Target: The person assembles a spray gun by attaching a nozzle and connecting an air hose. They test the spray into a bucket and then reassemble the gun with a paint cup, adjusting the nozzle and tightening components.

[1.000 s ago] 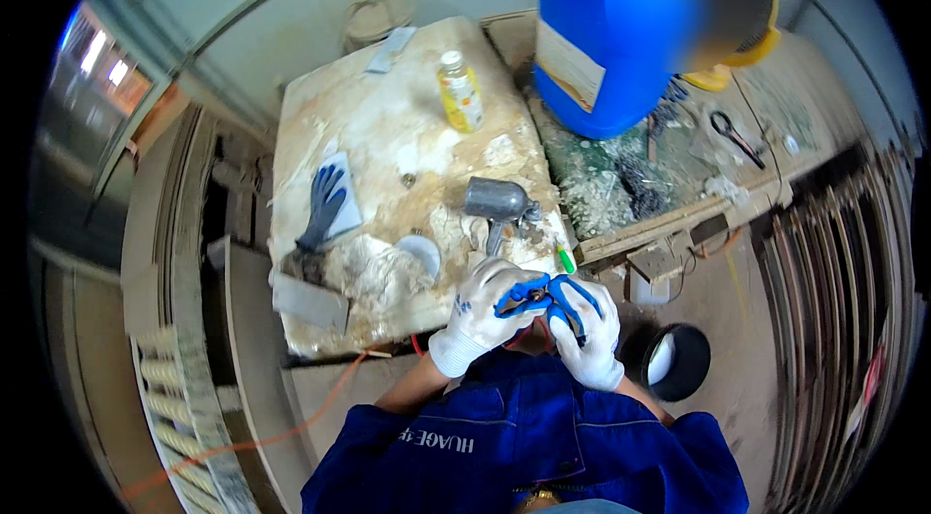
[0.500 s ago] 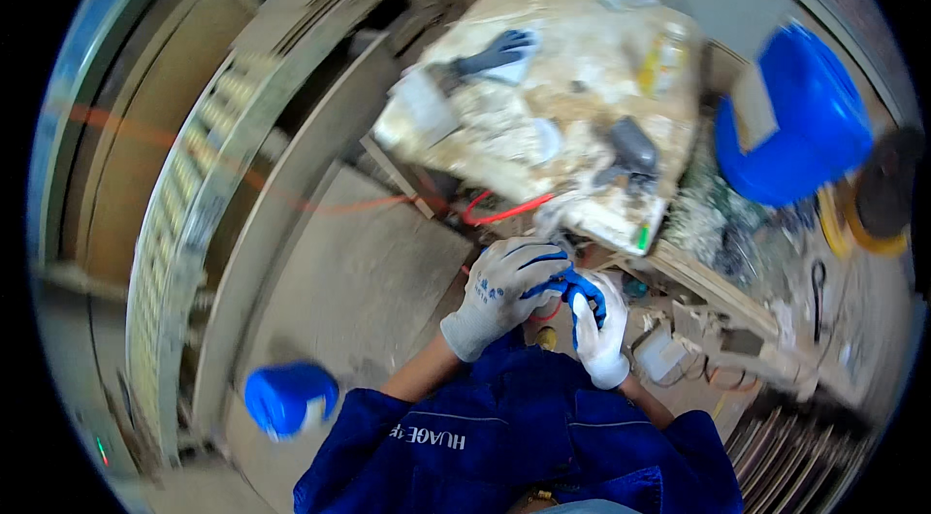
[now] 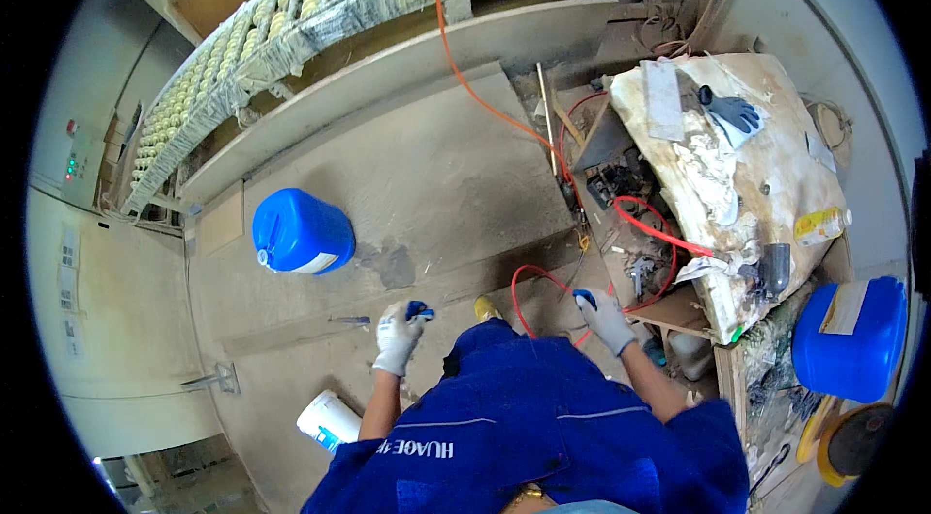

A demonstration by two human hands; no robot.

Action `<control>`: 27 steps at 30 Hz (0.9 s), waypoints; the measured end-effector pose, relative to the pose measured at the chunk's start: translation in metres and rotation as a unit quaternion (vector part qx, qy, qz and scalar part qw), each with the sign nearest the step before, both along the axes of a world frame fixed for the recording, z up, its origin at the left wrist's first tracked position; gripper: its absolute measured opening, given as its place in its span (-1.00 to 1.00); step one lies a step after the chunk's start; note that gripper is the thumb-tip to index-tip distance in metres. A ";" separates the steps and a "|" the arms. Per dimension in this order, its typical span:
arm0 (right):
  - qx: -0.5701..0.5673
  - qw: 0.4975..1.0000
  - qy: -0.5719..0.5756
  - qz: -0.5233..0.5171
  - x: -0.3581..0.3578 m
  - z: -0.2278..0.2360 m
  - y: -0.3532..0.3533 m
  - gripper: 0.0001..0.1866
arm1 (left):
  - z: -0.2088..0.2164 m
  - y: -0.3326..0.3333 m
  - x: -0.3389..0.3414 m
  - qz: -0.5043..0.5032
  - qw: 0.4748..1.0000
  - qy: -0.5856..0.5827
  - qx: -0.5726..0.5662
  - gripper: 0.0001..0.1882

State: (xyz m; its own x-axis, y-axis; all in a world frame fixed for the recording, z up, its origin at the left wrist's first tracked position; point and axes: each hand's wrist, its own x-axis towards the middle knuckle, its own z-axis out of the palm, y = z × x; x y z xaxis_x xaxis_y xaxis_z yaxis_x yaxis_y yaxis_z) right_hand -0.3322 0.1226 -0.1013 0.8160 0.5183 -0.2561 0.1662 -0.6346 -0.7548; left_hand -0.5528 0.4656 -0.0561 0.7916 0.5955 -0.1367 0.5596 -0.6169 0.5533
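My left hand (image 3: pixel 400 335), in a light grey work glove with blue-coated fingers, hangs above the floor at my left. Its fingers bend loosely and seem to hold nothing. My right hand (image 3: pixel 605 320), gloved alike, is out to my right with loosely bent fingers and nothing visible in them. It is nearest to a red hose (image 3: pixel 529 272) that loops over the floor. A blue jerrycan (image 3: pixel 305 233) stands on the floor beyond my left hand. A white bucket (image 3: pixel 330 422) lies tipped beside my left forearm.
A stained worktable (image 3: pixel 786 107) at right bears a dark glove (image 3: pixel 734 113) and a yellow-labelled bottle (image 3: pixel 822 226). Another blue jerrycan (image 3: pixel 844 349) stands nearby. A roller conveyor (image 3: pixel 291 29) runs across the far left. An orange hose (image 3: pixel 444 29) hangs down over the floor.
My hands, together at the fingers before, have parted to either side. My view has turned left, bringing the floor, the conveyor and the white bucket into view.
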 end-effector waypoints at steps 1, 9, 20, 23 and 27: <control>-0.065 0.996 0.007 0.061 0.006 -0.023 0.004 -0.65 | -0.015 0.016 -0.024 0.043 0.999 -0.032 0.003 -0.82; -0.239 0.946 0.025 0.219 0.084 -0.128 0.071 -0.61 | -0.045 0.061 -0.146 0.304 0.952 0.024 0.003 -0.92; -0.246 0.927 -0.086 0.271 0.336 -0.165 0.298 -0.57 | -0.021 0.005 -0.160 0.449 0.877 0.157 0.075 -0.84; -0.209 0.925 -0.185 0.257 0.413 -0.096 0.422 -0.57 | -0.030 -0.047 -0.204 0.553 0.808 0.206 -0.005 -0.83; 0.055 0.944 -0.244 0.217 0.515 0.001 0.561 -0.67 | -0.036 -0.126 -0.232 0.569 0.767 0.295 0.007 -0.73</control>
State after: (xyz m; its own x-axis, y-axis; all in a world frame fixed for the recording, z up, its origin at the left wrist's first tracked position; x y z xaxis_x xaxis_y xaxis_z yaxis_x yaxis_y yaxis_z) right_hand 0.1824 0.6835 -0.1004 0.5275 0.8322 0.1705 0.7371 -0.3487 -0.5789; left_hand -0.7853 0.3397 -0.0920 -0.4402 0.8598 -0.2587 0.8908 0.4544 -0.0055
